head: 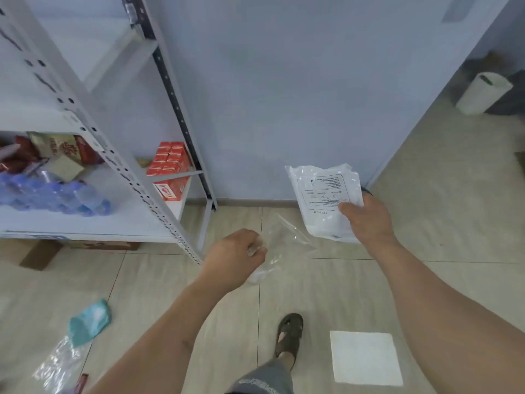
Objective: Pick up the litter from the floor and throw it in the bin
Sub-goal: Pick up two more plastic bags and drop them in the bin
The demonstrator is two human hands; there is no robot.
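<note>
Right now your right hand [366, 220] pinches a white printed plastic pouch [324, 194] by its lower edge, thumb on top, holding it up at about 1 o'clock in front of the pale wall [284, 95]. Your left hand [235, 257] has its fingers curled round a crumpled clear plastic wrapper [284, 237], whose loose end juts out toward 2 o'clock between your two hands. More litter lies on the tiled floor [454, 194]: a teal crumpled scrap [89, 321] at 8 o'clock, a clear plastic bag [58, 362] just below it, and a white square napkin [366, 358] at 5 o'clock, near your sandalled foot [289, 334]. At 10 o'clock stands a grey metal shelf rack [119, 163] carrying red cartons [170, 163], snack bags [62, 149] and wrapped water bottles [51, 194]. A white paper roll [480, 93] stands at 2 o'clock, well apart from you.
</note>
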